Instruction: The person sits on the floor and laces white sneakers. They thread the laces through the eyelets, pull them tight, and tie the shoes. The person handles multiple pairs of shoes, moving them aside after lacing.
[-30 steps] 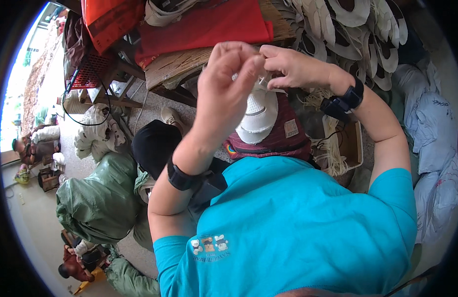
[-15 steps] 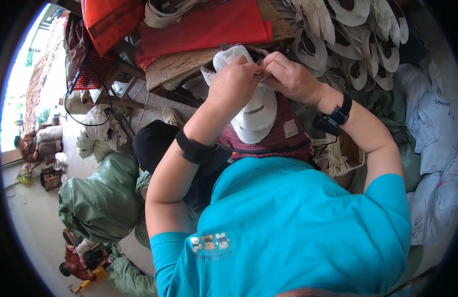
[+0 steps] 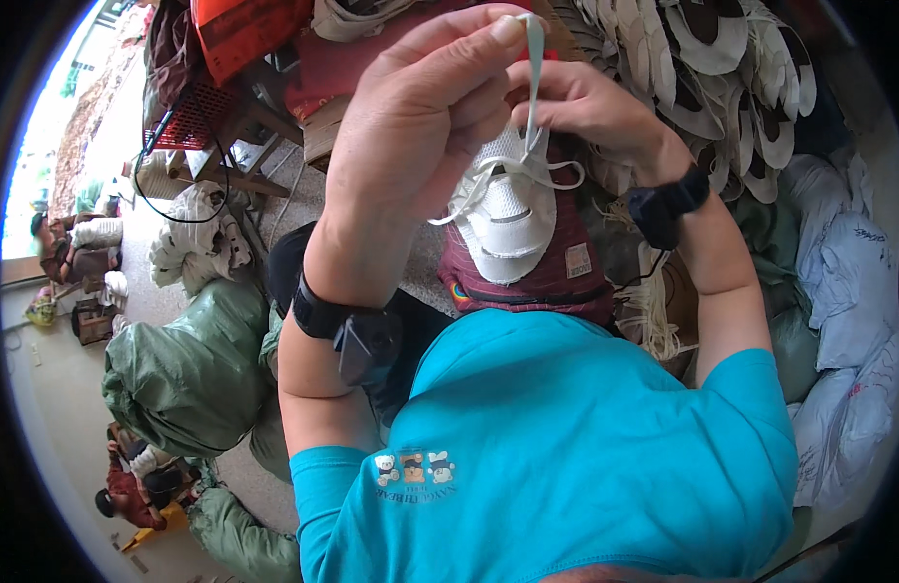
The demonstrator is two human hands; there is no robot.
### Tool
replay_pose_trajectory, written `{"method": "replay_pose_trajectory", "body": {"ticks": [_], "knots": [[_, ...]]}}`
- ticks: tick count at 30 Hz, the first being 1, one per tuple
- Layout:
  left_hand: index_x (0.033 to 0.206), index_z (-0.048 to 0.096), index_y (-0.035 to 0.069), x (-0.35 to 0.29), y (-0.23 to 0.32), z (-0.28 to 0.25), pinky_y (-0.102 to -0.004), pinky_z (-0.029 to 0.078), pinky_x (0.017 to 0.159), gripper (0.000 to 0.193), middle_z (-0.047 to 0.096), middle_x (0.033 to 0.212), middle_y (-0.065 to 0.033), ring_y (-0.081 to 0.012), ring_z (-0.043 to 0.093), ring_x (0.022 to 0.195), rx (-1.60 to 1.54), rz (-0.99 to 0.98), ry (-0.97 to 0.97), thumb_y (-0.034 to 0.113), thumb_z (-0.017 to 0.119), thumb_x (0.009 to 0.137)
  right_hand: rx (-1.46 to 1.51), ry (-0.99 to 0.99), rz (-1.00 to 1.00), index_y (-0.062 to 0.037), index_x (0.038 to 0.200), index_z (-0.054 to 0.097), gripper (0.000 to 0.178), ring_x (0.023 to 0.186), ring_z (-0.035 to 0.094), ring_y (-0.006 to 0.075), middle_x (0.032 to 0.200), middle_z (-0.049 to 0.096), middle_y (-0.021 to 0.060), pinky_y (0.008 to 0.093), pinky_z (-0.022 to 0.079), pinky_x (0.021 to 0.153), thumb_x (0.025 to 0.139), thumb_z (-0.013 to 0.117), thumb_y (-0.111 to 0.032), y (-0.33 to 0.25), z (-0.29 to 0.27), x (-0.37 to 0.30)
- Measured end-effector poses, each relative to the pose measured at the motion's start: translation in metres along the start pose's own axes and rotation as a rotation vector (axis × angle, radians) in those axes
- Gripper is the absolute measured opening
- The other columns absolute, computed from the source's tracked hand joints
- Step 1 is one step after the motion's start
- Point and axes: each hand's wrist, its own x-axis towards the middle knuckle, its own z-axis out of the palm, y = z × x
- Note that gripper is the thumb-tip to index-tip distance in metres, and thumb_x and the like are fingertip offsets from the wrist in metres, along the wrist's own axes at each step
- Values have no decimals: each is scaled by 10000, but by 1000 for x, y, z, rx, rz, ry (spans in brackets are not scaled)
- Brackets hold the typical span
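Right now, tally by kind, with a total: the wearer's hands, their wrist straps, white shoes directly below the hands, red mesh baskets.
Hands: 2 (left hand, right hand)
Wrist straps: 2 (left strap, right strap)
White shoe: 1
Red mesh basket: 1
Total: 6

The left hand [image 3: 420, 112] hides the far end of the shoe [image 3: 508, 223] and part of the red cloth [image 3: 325, 70] behind. Whether the fingertips of the right hand [image 3: 590, 102] grip anything is unclear. Beyond the left hand, another shoe [image 3: 355, 19] is cut off above; far left, one person's [image 3: 129, 494] work is too small to tell.
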Motion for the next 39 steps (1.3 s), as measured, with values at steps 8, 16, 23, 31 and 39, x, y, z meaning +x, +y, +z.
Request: {"method": "replay_pose_trajectory", "body": {"ticks": [8,16,23,31,39], "knots": [[1151,593,-36,-14,-2,-71,-200,294,540,196,420,730,56,-41,328,605,59,249,439,71,533,997,299,80,-17,-32,1065,673,212,855,638,95,872,669,16,282,523,858,992,590,-213,23,22,28],[1012,606,-14,-107,47,-301,-315,564,780,113,628,882,-80,-174,631,783,-192,443,817,94,586,984,867,673,-12,67,1034,566,184,475,306,40,601,361,-69,208,256,435,966,576,-104,34,-99,-50],[1130,530,-88,-139,94,-341,-335,569,830,170,614,961,-166,-254,630,855,-481,540,774,28,477,1016,720,1133,-116,52,1054,557,175,441,284,69,585,334,-40,232,236,414,978,526,-102,30,-192,-136],[987,520,-67,-183,170,-446,-308,466,653,100,515,804,-103,-200,496,692,-316,586,811,10,459,1005,651,1277,-174,84,1041,547,171,437,284,84,604,335,-23,239,261,433,975,501,-67,20,-236,-171],[921,524,-9,-206,187,-442,-262,387,557,73,492,743,-42,-133,444,614,-54,592,979,20,509,986,443,1502,-269,55,1023,586,155,451,271,74,610,347,-39,238,241,433,975,521,-77,6,-253,-182]]}}
